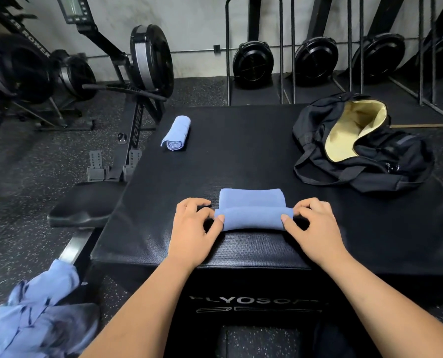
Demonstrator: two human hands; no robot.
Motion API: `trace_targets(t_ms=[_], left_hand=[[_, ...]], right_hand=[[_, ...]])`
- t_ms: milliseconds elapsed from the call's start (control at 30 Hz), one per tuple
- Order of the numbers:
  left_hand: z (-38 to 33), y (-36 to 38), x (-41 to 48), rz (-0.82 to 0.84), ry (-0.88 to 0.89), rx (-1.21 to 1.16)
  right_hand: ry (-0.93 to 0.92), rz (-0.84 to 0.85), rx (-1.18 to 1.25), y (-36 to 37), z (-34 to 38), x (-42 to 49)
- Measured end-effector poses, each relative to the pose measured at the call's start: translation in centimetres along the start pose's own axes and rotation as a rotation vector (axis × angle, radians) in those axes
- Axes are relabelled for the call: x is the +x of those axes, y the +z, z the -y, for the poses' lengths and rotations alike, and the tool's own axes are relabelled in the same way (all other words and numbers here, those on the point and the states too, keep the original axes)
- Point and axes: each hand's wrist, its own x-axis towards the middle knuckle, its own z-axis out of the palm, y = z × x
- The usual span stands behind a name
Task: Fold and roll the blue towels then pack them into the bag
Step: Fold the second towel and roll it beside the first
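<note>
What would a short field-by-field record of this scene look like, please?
surface: black padded box
in progress: half-rolled towel near the front edge, its unrolled part flat beyond the roll
left hand: pinches the roll's left end
right hand: pinches its right end
done: finished roll, far left of the box
bag: black, open, pale lining showing, far right
waiting: loose towels, heaped lower left, off the box
</note>
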Motion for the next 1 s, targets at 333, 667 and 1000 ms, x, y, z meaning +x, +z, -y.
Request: trace_targets(t_ms=[333,667,1000], left_hand=[[-0.3,0.1,-0.4,-0.088,0.129,0.077],[0.5,0.2,0.2,0.058,0.06,0.104],[0.4,-0.1,0.3,0.053,-0.014,-0.065]], right_hand=[[-0.076,-0.067,-0.005,0.0,0.2,-0.4],[-0.065,0.047,-0.181,0.4,-0.3,0.0],[-0.05,0.029,0.04,0.2,-0.8,0.2]])
